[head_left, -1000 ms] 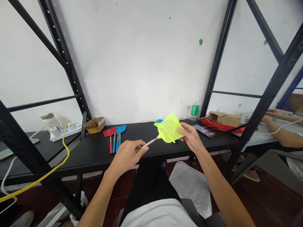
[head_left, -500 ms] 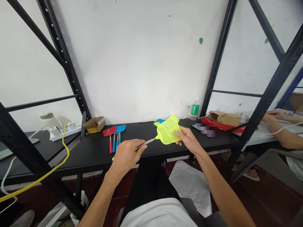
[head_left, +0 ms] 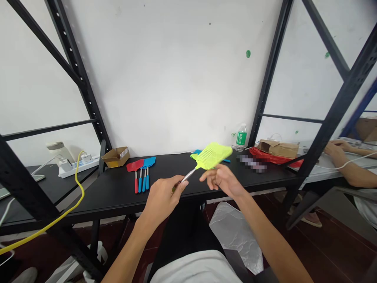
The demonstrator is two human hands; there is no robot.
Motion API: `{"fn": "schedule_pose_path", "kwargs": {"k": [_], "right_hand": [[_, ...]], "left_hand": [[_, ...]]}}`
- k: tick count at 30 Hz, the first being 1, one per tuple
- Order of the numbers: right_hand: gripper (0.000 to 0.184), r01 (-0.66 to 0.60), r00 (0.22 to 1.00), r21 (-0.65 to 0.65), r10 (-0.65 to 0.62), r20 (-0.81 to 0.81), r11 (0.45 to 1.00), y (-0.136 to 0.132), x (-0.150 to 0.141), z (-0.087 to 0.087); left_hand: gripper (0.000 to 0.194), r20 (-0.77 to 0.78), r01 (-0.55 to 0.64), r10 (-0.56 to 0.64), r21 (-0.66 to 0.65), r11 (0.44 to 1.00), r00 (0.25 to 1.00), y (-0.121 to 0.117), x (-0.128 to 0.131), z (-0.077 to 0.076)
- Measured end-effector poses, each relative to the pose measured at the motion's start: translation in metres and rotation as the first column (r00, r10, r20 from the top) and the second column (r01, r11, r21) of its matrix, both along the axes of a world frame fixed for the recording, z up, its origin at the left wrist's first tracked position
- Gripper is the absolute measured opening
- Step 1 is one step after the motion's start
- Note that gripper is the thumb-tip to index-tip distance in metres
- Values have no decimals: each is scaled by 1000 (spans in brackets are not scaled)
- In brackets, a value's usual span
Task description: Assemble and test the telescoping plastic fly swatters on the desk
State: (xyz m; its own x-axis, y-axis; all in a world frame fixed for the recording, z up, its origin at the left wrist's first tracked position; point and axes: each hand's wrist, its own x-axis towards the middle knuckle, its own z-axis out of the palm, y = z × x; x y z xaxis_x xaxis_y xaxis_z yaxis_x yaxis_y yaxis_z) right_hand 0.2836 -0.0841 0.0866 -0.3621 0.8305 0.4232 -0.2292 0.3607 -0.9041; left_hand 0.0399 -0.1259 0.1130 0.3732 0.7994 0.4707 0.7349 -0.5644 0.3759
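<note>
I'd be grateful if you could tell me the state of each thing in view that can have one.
Left hand: shut on the yellow-green fly swatter, by its metal handle.
Right hand: open, fingers spread, below the swatter's head.
Yellow-green fly swatter: raised, tilted.
Red fly swatter: lying flat.
Blue fly swatters: lying flat, overlapping.
Cardboard box: open.
Water bottle: upright, capped.
Kraft paper bag: lying on its side.

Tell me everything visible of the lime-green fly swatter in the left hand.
The lime-green fly swatter has a flat plastic head perforated with small holes, blurred here, on a thin metal shaft. The left hand grips it near the green end. The head tilts up over the black table. The open right hand sits just below the head, apparently not touching it.
</note>
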Motion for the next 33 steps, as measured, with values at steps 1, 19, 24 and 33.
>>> {"fn": "schedule_pose_path", "kwargs": {"k": [1,19,24,33], "right_hand": [[48,-8,999,20,7,43,1000,-1,-7,-1],[54,156,988,17,-156,4,988,-12,-37,-14],[56,98,994,70,-94,-63,993,-15,-33,-7],[52,275,957,72,-265,-120,959,-3,-11,-1]], "left_hand": [[38,4,1,-1,-11,1000,1000,-1,3,-1],[42,515,514,-252,-464,721,819,-10,16,-4],[43,781,771,-156,-524,362,604,-3,18,-13],[43,336,436,-312,-406,804,889,-13,13,3]]}}
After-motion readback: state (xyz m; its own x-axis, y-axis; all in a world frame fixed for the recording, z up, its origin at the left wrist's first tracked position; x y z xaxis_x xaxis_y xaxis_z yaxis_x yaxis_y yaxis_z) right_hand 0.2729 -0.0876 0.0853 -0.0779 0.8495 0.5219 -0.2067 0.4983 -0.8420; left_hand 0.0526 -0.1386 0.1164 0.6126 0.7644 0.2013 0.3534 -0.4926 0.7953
